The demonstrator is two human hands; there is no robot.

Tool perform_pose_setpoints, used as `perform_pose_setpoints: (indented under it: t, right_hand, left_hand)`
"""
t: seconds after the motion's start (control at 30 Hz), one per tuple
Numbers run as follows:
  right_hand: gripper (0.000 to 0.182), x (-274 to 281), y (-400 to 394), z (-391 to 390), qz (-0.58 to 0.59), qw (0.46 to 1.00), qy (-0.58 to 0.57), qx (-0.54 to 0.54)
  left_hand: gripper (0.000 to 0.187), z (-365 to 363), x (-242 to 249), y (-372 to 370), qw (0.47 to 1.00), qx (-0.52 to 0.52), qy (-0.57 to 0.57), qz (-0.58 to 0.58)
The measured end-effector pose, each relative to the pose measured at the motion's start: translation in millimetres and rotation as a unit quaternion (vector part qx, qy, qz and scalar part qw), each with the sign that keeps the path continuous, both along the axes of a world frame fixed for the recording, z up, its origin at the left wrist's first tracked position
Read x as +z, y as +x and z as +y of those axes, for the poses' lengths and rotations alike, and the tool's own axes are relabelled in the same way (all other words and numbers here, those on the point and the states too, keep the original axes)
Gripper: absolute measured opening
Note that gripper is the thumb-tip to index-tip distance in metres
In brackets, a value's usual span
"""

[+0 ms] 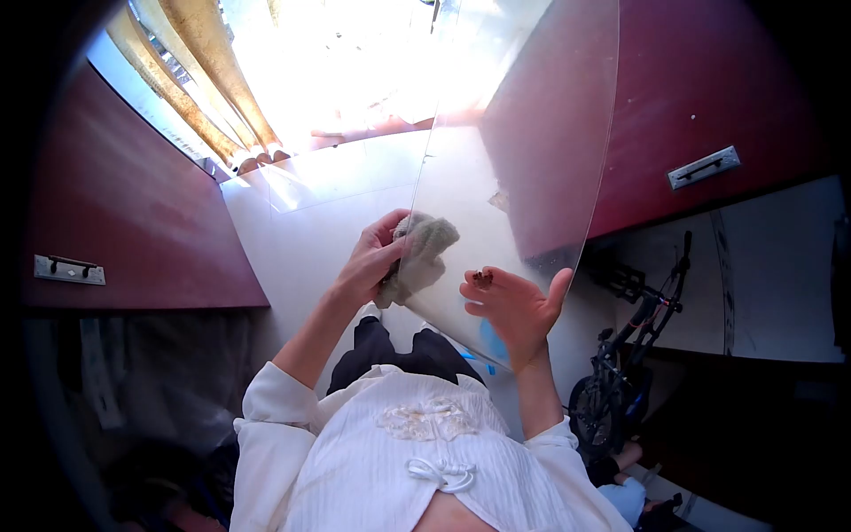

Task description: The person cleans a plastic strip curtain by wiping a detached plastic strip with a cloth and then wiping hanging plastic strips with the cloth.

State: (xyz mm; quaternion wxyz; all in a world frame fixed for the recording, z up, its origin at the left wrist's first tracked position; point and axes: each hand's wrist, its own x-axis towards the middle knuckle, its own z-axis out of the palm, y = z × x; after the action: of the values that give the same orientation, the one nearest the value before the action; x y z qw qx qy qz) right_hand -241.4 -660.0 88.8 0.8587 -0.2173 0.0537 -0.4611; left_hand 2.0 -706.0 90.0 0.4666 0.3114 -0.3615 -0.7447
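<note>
A large sheet of clear glass (461,204) stands upright in front of me, its long edges running away towards the bright opening. At its near left edge my left hand (368,262) is closed on a grey-green cloth (427,241), part of which shows through the pane. My right hand (514,301) is open near the lower right edge of the glass, thumb spread and palm showing, overlapping the pane in this view. A small brown patch (481,279) appears at its fingers. Below the pane's lower end lies something bright blue (479,359).
Dark red panels with metal handles stand left (133,204) and right (691,97). Tan curtains (204,71) hang by the bright opening at the far left. A dark bicycle (620,355) leans at the right, with part of a person (627,483) below it. Pale floor (301,239) lies ahead.
</note>
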Motion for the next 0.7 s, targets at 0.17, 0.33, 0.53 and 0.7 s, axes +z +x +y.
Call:
perform_pose_setpoints:
  t: [0.17, 0.33, 0.53, 0.7]
  right_hand:
    - [0.103, 9, -27, 6, 0.122, 0.975, -0.093, -0.158]
    - [0.031, 57, -33, 13, 0.542, 0.767, -0.054, -0.340]
    - [0.037, 46, -4, 23, 0.572, 0.680, -0.006, -0.459]
    - [0.039, 41, 7, 31, 0.570, 0.656, 0.013, -0.494]
  left_hand:
    - [0.044, -11, 28, -27, 0.982, -0.163, -0.034, 0.086]
    - [0.023, 3, 35, -48, 0.979, -0.202, -0.014, 0.033]
    - [0.019, 9, 49, -77, 0.965, -0.221, -0.099, -0.105]
    - [0.014, 22, 58, -81, 0.963, -0.203, -0.101, -0.146]
